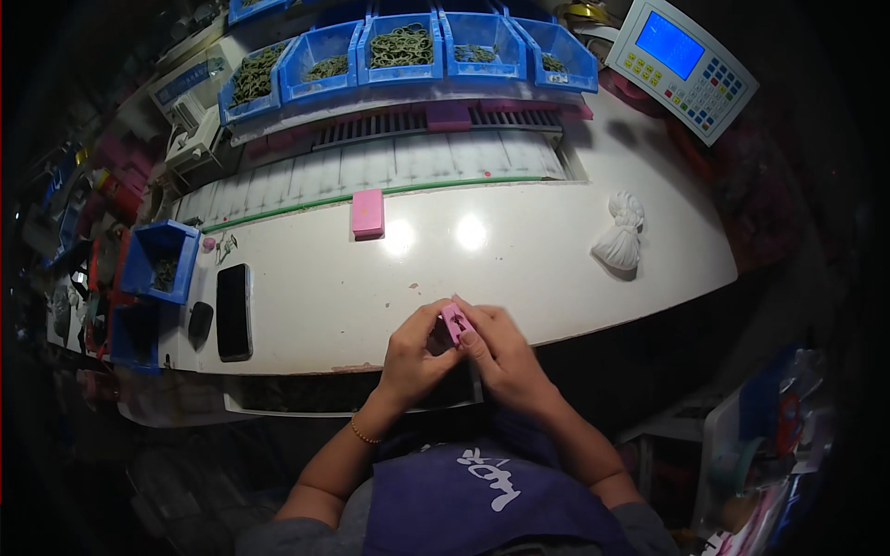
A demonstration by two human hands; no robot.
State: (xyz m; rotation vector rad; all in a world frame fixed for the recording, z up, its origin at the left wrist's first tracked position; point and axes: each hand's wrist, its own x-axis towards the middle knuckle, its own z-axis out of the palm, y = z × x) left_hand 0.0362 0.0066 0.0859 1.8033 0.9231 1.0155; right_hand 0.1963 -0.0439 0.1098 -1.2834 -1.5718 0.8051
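Observation:
My left hand (417,357) and my right hand (501,357) meet at the front edge of the white table (519,241), both gripping a small pink piece (452,322) with a slot or recess in it. My right thumb presses on its lower end; the fingers of my left hand curl round its left side, and what lies inside the piece is too small to make out. A closed-looking pink box (368,211) lies farther back on the table. Beneath my hands, an open drawer or tray (306,397) shows under the table edge, its contents dark.
Blue bins (399,69) with green cord-like items line the back; more blue bins (148,259) stand left, beside a phone (234,315) and a dark mouse-like object (199,324). A white cloth bundle (619,243) lies right, below a keypad device (686,79). A cluttered shelf (732,463) stands lower right.

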